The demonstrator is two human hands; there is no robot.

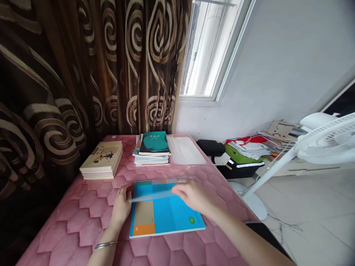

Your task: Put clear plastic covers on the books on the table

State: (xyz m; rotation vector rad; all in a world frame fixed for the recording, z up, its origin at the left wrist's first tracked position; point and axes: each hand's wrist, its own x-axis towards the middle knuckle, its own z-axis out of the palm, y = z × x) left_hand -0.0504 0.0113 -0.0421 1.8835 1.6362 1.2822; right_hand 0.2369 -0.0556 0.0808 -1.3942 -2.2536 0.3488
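Note:
A blue book [166, 214] with tan and orange blocks on its cover lies flat on the pink quilted tabletop [83, 221]. My left hand [121, 207] rests at the book's left edge, fingers lying along it. My right hand [194, 195] hovers over the book's upper right part and grips a thin clear plastic sheet or cover [155, 195] that stretches to the left across the book, blurred by motion.
At the back of the table lie a tan stack of books [103, 159], a stack topped by a teal book [154, 144] and clear plastic covers [185, 149]. A brown curtain [83, 74] hangs behind. A white fan [327, 138] and piles of papers [255, 147] are to the right.

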